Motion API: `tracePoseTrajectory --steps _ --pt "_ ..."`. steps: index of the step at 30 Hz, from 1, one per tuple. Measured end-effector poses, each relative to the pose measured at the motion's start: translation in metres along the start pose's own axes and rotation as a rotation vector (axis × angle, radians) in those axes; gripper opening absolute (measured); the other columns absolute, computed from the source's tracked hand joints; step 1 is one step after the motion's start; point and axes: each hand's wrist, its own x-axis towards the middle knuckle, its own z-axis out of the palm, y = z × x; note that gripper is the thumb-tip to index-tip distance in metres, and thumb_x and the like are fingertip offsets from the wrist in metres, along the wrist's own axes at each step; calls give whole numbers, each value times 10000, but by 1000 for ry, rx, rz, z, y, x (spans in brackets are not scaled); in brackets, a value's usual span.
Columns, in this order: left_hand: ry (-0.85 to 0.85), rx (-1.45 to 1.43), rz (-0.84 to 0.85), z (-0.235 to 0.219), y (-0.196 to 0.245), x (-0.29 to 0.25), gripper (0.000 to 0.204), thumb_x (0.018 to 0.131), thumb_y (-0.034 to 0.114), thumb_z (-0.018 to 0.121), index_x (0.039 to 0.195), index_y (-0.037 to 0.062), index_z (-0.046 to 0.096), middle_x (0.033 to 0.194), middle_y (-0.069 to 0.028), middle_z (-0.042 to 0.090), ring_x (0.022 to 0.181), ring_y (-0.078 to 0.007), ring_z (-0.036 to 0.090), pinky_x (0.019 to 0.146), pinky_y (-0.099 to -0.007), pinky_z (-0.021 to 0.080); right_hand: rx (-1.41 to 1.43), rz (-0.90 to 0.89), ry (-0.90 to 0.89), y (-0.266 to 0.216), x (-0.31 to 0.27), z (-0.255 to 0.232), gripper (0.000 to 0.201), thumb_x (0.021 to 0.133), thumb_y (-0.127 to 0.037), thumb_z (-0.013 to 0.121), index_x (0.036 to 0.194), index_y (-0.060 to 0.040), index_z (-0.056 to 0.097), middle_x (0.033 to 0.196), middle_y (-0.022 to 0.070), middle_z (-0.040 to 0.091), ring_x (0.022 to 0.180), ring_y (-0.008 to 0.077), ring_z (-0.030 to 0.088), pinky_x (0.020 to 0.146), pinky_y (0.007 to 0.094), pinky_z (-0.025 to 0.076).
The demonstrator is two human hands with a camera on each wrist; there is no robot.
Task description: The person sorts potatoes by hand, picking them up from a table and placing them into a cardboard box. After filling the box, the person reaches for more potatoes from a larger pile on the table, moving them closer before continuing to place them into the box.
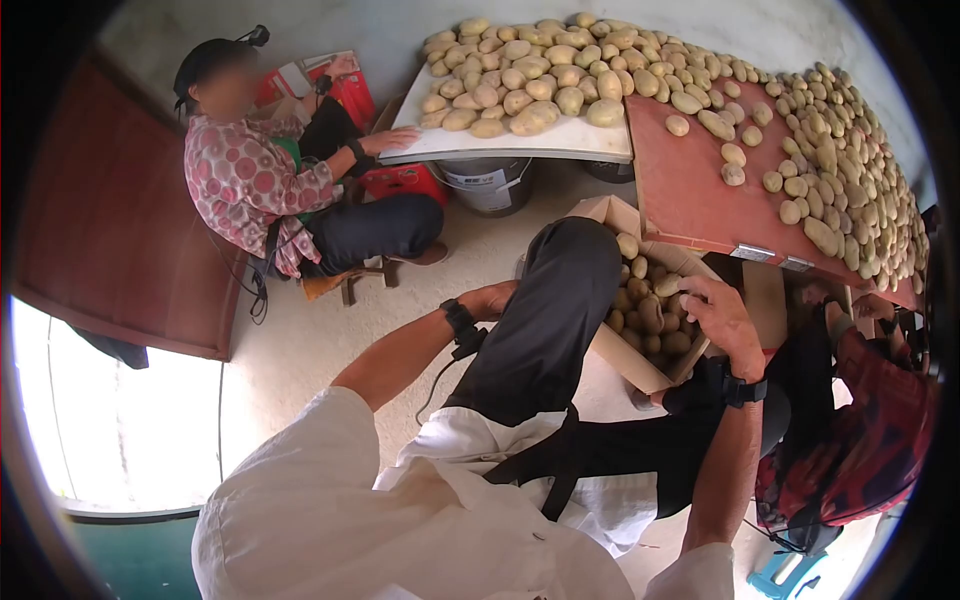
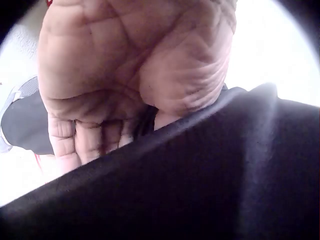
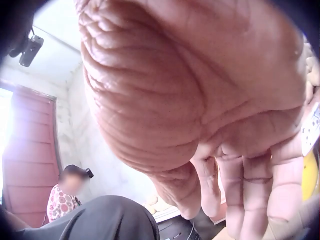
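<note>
In the head view, my right hand [image 1: 722, 318] hangs over the right rim of a cardboard box [image 1: 632, 372] of potatoes [image 1: 650, 318]. Its fingertips are right by a paler potato [image 1: 667, 286]. Nothing shows in its palm in the right wrist view, where the fingers [image 3: 256, 192] hang loosely extended and the thumb stands a little apart. My left hand [image 1: 490, 300] lies against the side of my raised left leg [image 1: 545, 310], partly hidden by the dark trouser cloth. Its palm [image 2: 115, 60] is bare in the left wrist view, with the fingers loosely bent.
Many potatoes lie on a white board [image 1: 420, 145] and a red board [image 1: 680, 190] beyond the box. A dark bucket [image 1: 487, 187] stands beneath. Another person [image 1: 265, 180] sits at the left, one hand on the white board; a further person [image 1: 850, 420] is at the right.
</note>
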Motion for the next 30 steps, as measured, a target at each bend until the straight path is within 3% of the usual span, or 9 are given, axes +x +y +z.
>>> tracePoseTrajectory --steps 3,8,15,19,22,24,27,29,30 --pt "-41 88 75 -19 -22 7 611 1037 259 656 1524 -54 459 1529 -132 546 1366 -207 527 1181 -344 386 10 -1 0 -1 0 -2 395 904 -178 635 1228 44 674 906 146 691 750 199 665 725 345 534" --pt "48 32 -98 -55 -67 12 738 938 254 797 1551 17 459 1539 -107 540 1377 -194 509 1158 -356 425 15 -34 14 3 -1 -3 375 915 -182 638 1218 35 678 898 140 690 743 193 658 709 344 532" --pt "112 635 -454 -17 59 -18 457 1025 358 604 1361 57 675 1440 -143 622 1253 -224 642 1045 -364 517 43 -10 87 -6 2 -26 276 933 -165 638 1138 14 687 847 112 690 724 172 644 688 337 517" --pt "227 675 -375 -48 120 -25 361 1004 327 640 1220 52 733 1150 -95 757 1123 -179 708 816 -303 554 -22 -68 205 0 14 -55 249 922 -161 627 1074 28 686 805 79 668 703 159 615 689 322 504" --pt "387 560 -291 -45 159 -36 345 1013 314 639 1192 34 729 1169 -74 743 1084 -175 717 813 -276 531 73 -52 217 3 23 -66 252 925 -179 621 1041 34 691 804 54 656 706 145 617 679 312 498" --pt "478 486 -56 -30 190 -31 368 1018 319 639 1202 10 714 1179 -73 734 1085 -177 716 832 -270 519 78 -79 268 4 26 -72 253 927 -187 621 1030 31 696 806 48 656 708 140 624 677 308 497" --pt "421 453 58 -10 228 -8 387 1023 313 645 1231 -10 694 1183 -81 734 1092 -181 714 857 -268 509 43 -26 306 13 33 -87 260 923 -200 629 1025 27 704 818 54 664 705 137 632 650 307 495" --pt "381 437 121 8 256 14 387 1032 300 642 1246 -20 683 1186 -98 734 1095 -187 713 863 -279 515 -44 100 249 9 41 -107 296 903 -214 639 1066 25 705 829 164 680 678 222 613 714 369 517" --pt "365 445 170 19 272 27 387 1035 296 640 1251 -23 680 1192 -105 733 1093 -193 713 863 -286 520 -3 60 326 9 42 -114 308 917 -212 647 1107 20 716 845 110 690 710 194 614 710 356 520"
